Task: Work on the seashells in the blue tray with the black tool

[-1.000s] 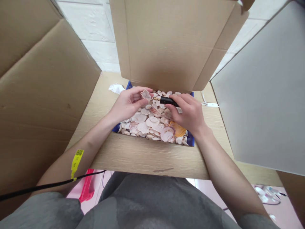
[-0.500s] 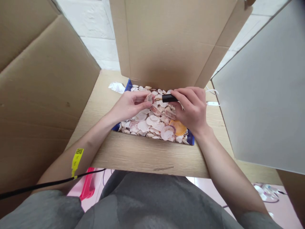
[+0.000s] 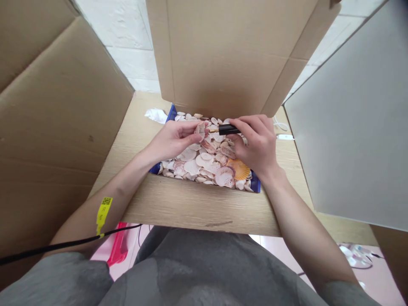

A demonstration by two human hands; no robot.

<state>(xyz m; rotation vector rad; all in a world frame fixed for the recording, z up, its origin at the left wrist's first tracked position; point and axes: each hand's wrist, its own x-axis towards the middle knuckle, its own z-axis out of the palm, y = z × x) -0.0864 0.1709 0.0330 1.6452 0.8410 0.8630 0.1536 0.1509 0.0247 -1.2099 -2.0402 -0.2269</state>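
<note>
Between the thumb and fingers of my left hand [image 3: 175, 138] is a pale pinkish seashell [image 3: 200, 129], held up over the tray. My right hand [image 3: 256, 142] grips a small black hand drill [image 3: 225, 129] with a brass-coloured chuck. Its thin bit points left at the shell; whether the tip touches the shell I cannot tell. Below both hands lies a blue tray [image 3: 256, 183] full of seashells, mostly white and pink. An orange scallop shell [image 3: 240, 170] lies near the tray's right end, beside a purple-edged shell [image 3: 225, 176].
The tray rests on a light wooden table [image 3: 204, 208]. Cardboard panels stand at the left [image 3: 63, 119] and back [image 3: 219, 55], with a grey-white panel [image 3: 353, 119] on the right. A crumpled white wrapper [image 3: 156, 115] lies left of the tray. A black cable [image 3: 63, 246] crosses my left forearm.
The drill has shifted slightly right, away from the shell, and more of its bit shows. The shell has turned a little in my left fingers.
</note>
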